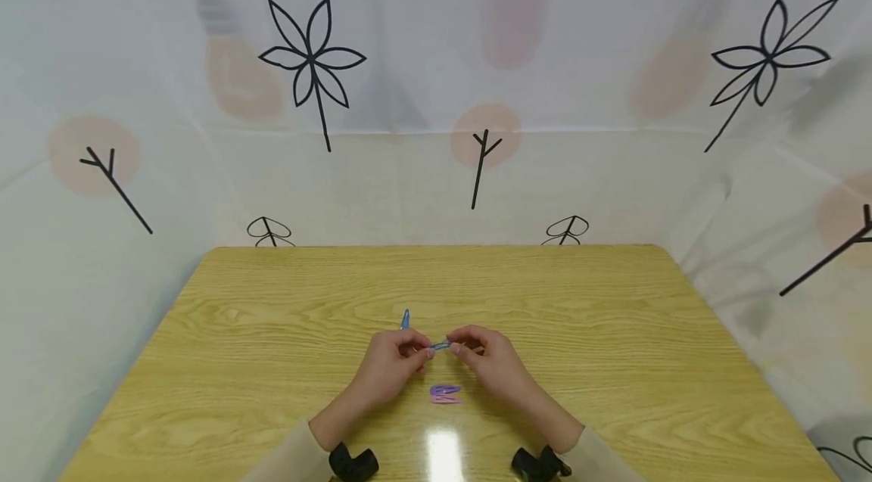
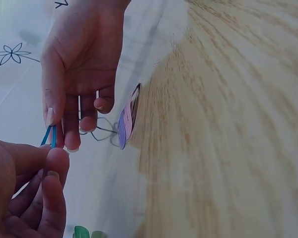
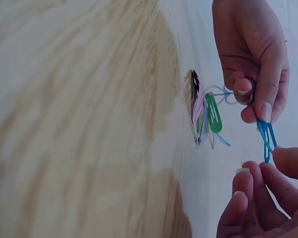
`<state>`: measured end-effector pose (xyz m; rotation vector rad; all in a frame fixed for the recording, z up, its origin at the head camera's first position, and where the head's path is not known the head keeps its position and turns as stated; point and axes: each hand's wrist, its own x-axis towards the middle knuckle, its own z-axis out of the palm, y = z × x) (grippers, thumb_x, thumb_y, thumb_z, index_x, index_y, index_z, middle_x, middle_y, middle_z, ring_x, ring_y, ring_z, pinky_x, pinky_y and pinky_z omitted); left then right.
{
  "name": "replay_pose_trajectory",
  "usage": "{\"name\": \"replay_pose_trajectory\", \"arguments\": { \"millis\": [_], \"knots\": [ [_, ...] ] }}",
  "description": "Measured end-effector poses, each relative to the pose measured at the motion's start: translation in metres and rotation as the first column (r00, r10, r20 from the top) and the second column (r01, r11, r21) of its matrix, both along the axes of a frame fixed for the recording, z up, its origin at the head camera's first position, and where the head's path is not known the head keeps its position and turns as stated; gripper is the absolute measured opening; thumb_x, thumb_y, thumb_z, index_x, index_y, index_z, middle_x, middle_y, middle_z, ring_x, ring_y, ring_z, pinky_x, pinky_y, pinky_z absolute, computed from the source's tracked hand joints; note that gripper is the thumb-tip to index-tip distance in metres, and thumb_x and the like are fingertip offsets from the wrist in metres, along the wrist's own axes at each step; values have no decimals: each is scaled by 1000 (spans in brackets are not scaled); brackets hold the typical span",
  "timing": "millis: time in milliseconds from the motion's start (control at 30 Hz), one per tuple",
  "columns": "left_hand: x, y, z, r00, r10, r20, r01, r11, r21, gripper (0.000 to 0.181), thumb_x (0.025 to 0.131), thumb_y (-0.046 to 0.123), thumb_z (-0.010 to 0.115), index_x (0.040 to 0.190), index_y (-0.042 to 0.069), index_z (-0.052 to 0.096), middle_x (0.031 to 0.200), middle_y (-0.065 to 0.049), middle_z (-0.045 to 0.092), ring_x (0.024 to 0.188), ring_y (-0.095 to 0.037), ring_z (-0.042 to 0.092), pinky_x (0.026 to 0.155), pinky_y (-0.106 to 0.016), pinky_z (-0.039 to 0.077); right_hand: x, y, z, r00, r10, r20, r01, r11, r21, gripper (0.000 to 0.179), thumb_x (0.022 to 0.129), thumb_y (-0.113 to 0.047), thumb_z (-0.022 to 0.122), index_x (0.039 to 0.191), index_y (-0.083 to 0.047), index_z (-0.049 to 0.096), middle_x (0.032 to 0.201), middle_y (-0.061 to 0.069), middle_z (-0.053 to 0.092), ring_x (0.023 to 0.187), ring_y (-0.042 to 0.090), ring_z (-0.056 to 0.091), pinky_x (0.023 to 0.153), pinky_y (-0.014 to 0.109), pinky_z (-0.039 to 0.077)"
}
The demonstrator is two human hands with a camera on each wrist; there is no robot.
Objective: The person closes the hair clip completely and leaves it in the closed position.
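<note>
A blue snap hair clip [image 1: 440,346] is held between both hands above the table, its parts spread apart in the right wrist view. My left hand [image 1: 390,367] pinches one end with thumb and fingertips. At the other end, my right hand [image 1: 496,362] grips the clip between thumb and finger. Closer to the body, a purple hair clip [image 1: 446,390] and a pink hair clip [image 1: 444,399] lie side by side. Past the left hand, another blue clip [image 1: 405,317] is partly covered by it. A green clip [image 3: 214,113] appears in the right wrist view.
The wood-grain table [image 1: 579,300] has its far edge against a pale patterned cloth [image 1: 402,187]. Cloth also hangs at both sides. Dark wrist mounts [image 1: 353,462] sit near the sleeves.
</note>
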<state>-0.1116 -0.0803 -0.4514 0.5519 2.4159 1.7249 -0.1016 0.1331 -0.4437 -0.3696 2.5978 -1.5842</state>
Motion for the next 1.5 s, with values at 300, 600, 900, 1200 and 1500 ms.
{"name": "replay_pose_trajectory", "arguments": {
  "millis": [300,600,900,1200,1500],
  "knots": [
    [2,0,2,999,32,23,-32,999,-1,7,92,12,72,92,5,74,72,-9,68,63,-23,66,54,-23,48,0,0,0,999,35,33,-35,999,-19,27,97,-20,67,119,-4,69,105,0,69,90,18,64,76,30,52],
    [4,3,5,998,19,57,-20,1000,16,6,93,5,69,94,0,73,77,-14,70,66,-29,67,55,-22,49,-1,1,0,999,28,17,-28,1000,-4,24,97,-20,67,116,-4,71,98,-2,70,86,18,65,74,29,51],
    [10,5,22,999,6,48,-7,1000,17,7,93,-2,67,94,-7,71,79,-20,69,67,-38,66,55,-21,48,1,2,2,1000,17,5,-17,1000,-4,14,96,-16,68,107,-11,74,99,-1,71,87,17,64,75,29,51],
    [0,0,-1,999,-18,36,17,999,37,6,93,5,69,94,1,74,78,-13,70,65,-31,66,56,-24,51,1,2,3,1000,-6,6,6,1000,19,8,96,-14,68,99,-15,75,95,-5,71,85,16,62,73,30,50],
    [-1,-1,-1,998,-31,48,28,998,63,9,94,8,70,96,1,74,79,-12,71,66,-30,67,57,-24,51,1,2,2,1000,-22,-2,22,1000,22,7,95,-12,68,94,-13,76,89,-5,69,74,16,57,63,27,47]
  ]
}}
